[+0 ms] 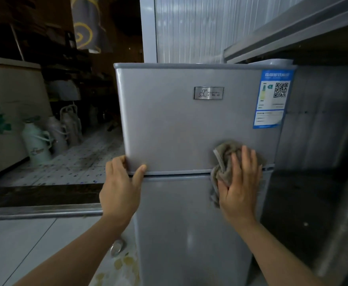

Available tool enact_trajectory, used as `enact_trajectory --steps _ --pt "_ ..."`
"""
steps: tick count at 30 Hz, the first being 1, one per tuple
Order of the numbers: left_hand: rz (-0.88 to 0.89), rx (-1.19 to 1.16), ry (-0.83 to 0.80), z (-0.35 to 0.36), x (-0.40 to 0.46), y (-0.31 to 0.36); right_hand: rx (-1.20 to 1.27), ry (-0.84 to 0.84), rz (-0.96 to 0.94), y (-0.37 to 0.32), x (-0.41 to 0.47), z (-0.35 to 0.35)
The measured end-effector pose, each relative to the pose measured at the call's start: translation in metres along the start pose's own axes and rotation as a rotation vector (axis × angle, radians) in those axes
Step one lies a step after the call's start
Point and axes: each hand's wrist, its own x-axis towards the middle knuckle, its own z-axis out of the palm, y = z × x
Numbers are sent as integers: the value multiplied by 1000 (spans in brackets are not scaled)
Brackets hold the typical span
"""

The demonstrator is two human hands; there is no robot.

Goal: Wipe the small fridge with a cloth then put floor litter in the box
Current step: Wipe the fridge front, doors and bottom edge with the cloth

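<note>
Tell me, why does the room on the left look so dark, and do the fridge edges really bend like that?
Head view: light falls on the small silver fridge; the back room stays dim and grainy. The wide-angle lens bows its edges. Soft glare streaks the lower door, below the crumpled grey-brown cloth.

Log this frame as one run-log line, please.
phase: wiping fridge | right hand: pressing cloth on door seam | left hand: gripping upper door's lower left corner | litter step: not started
</note>
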Motion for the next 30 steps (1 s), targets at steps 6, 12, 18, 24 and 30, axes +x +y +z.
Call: enact_trajectory --steps 6,12,18,24,30 --pt "17 -15 9 4 2 -5 33 136 139 -11 59 -4" --pt "68 -20 40 8 2 -7 219 307 385 22 75 -10" --pt "52 -112 42 13 3 -7 445 338 700 45 46 -5" --pt "42 -138 49 13 1 -6 187 287 686 -33 -6 20" --pt "37 -131 26 9 3 -6 138 207 473 -39 -19 26"
